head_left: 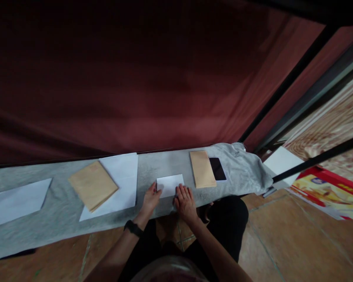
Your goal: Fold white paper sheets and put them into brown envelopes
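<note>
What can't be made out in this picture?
Head view:
Phone: left part hidden by the adjoining brown paper.
White paper: lower-right corner covered by the right hand.
Leftmost sheet: cut off by the left edge.
Red box: cut off by the right edge; logo blurred.

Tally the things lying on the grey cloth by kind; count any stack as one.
Brown paper: 2 (left brown piece, right brown piece)
White paper: 3 (far-left sheet, large sheet, small white piece)
Phone: 1
Total: 6

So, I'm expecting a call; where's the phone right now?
In the head view, the phone lies on the grey cloth, right of the right hand, beside brown paper.
</note>
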The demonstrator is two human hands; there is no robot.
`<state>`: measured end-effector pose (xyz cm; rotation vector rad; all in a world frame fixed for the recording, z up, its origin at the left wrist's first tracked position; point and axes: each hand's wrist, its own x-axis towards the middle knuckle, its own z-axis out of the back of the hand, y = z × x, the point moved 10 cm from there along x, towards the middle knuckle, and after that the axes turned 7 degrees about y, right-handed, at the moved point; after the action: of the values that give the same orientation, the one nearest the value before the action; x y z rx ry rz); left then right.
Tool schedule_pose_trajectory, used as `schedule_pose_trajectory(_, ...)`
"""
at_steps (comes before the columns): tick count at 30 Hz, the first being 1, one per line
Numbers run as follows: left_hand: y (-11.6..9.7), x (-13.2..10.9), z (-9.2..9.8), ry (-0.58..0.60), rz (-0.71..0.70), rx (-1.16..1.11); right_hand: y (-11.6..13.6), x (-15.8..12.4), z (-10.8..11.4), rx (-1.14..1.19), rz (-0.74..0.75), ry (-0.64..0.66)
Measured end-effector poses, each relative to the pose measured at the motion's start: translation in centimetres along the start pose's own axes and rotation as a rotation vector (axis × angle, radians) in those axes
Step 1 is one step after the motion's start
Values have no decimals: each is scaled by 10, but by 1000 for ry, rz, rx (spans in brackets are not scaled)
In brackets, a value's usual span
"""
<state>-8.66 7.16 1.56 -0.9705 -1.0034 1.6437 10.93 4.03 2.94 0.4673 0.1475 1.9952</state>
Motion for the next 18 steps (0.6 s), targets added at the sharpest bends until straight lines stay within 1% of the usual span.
schedule_pose_trajectory(2,5,3,-1,10,119,-223,1,-1,0,-14,-7,-19)
schedule_pose_trajectory(3,7,3,-2,10,158,-295,2,-1,1,-20,-8,-30)
schedule_pose_trajectory(6,5,1,-3,-7,178,-362,3,1,3,-33,-3,-40)
schedule_pose_trajectory(9,0,0,-6,6,179,-408,8,5,3,-37,11,-20)
schedule_pose_trajectory(14,-23,1,-9,39,150,-453,25,15,3,28,25,10)
schedule_pose_trajectory(16,-34,3,-11,74,145,-473,27,21,8,125,-9,4)
schedule_pose_trajectory(18,-47,3,-15,126,117,-504,22,29,18,306,-87,-33)
